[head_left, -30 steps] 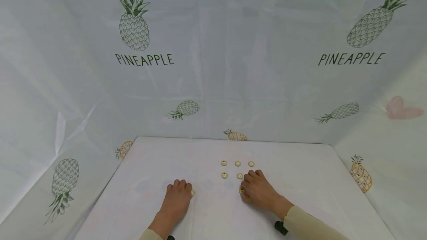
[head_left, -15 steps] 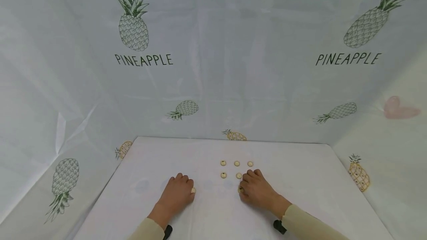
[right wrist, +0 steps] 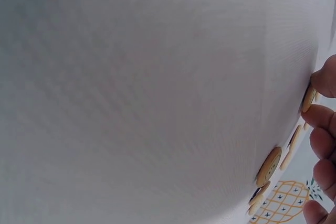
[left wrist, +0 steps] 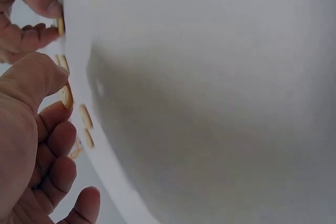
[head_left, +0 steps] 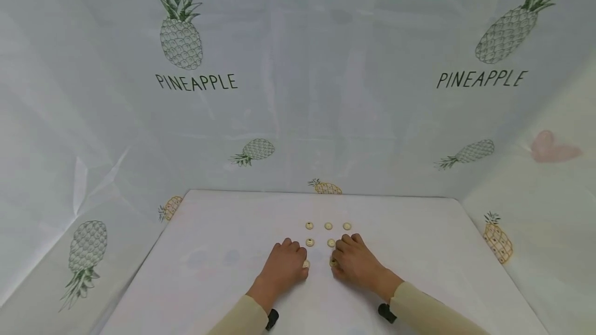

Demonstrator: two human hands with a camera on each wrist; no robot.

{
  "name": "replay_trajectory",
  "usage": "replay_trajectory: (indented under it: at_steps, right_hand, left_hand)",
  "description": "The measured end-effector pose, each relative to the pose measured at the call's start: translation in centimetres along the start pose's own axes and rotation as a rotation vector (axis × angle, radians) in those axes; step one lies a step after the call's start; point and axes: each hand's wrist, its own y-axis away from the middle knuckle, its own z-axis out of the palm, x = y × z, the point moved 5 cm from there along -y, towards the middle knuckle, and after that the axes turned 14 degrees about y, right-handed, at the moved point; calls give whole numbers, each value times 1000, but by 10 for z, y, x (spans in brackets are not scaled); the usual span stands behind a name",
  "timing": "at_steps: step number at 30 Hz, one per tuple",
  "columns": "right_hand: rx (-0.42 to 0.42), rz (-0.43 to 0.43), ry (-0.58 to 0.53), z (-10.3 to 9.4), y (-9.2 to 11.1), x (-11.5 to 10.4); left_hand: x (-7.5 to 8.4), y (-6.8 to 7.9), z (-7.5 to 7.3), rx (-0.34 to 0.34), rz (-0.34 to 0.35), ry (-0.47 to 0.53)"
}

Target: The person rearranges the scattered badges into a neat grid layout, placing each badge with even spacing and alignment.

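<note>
In the head view my left hand (head_left: 284,267) pinches a small round wooden button (head_left: 306,263) between thumb and forefinger. The left wrist view shows this button (left wrist: 66,97) edge-on, the other fingers loosely bent below it. Just to the right, my right hand (head_left: 357,263) has thumb and fingertip on another button (head_left: 333,262). Seen from the right wrist, that button (right wrist: 309,99) stands tilted at the white surface. Beyond the hands lie two buttons in a nearer row, the left one (head_left: 310,242) and the right one (head_left: 331,242), partly beside my right knuckles.
A far row holds three more buttons: left (head_left: 309,225), middle (head_left: 328,226) and right (head_left: 346,226). The white-covered table (head_left: 223,221) ends at a hanging white sheet (head_left: 316,118) printed with pineapples. Dark wrist devices show at both cuffs.
My left hand has moved right with its button, from well left of the rows to close beside the right hand. The right hand and the laid-out buttons keep their places.
</note>
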Motion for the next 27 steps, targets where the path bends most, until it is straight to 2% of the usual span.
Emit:
replay_trajectory:
  at_steps: [8,12,27]
  right_hand:
    - [3,-7,7,1,-1,0]
    - [-11,-10,13,1,1,0]
    - [10,-20,23,3,0,-2]
  left_hand:
    - [4,-10,16,-57,-75,1]
    - [5,-11,20,-59,-84,-9]
    - [8,-12,15,-67,-95,15]
